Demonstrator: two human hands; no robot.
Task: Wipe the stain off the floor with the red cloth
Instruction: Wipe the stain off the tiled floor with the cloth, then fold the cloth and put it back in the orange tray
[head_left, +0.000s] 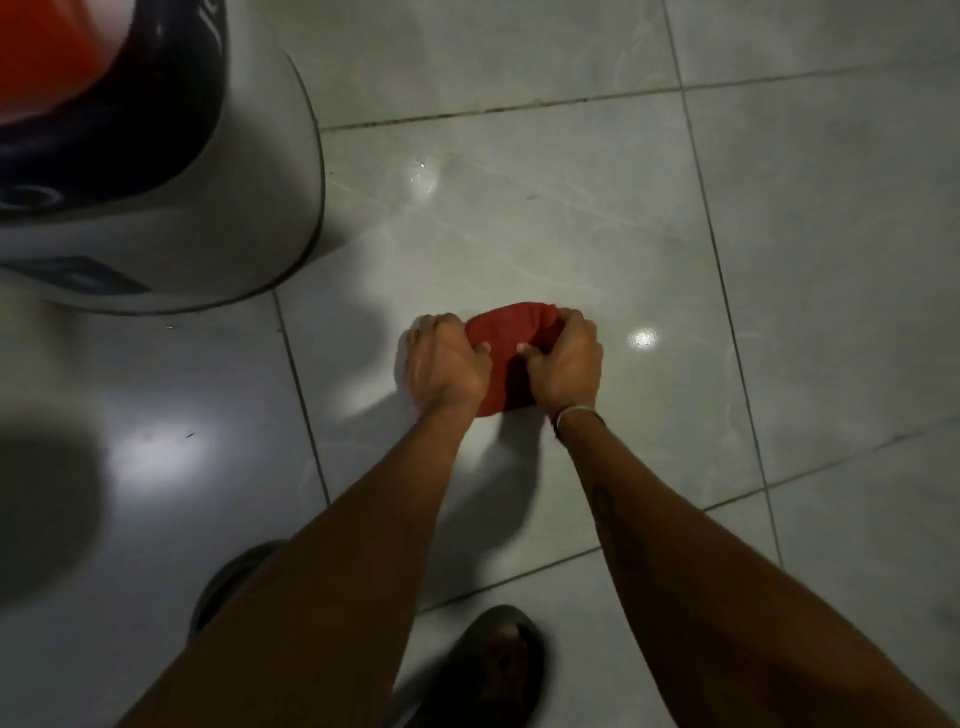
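Observation:
The red cloth (506, 353) is bunched between both hands over the grey tiled floor (571, 234). My left hand (447, 361) grips its left side and my right hand (563, 361) grips its right side, thumbs pressed into the fabric. Whether the cloth touches the tile I cannot tell. A small wet, shiny mark (422, 176) lies on the tile farther away, above the hands. Part of the cloth is hidden under my fingers.
A large white and dark blue appliance (156, 182) with an orange part on top stands at the upper left. My dark sandals (493, 670) are at the bottom. Open tile stretches to the right and far side.

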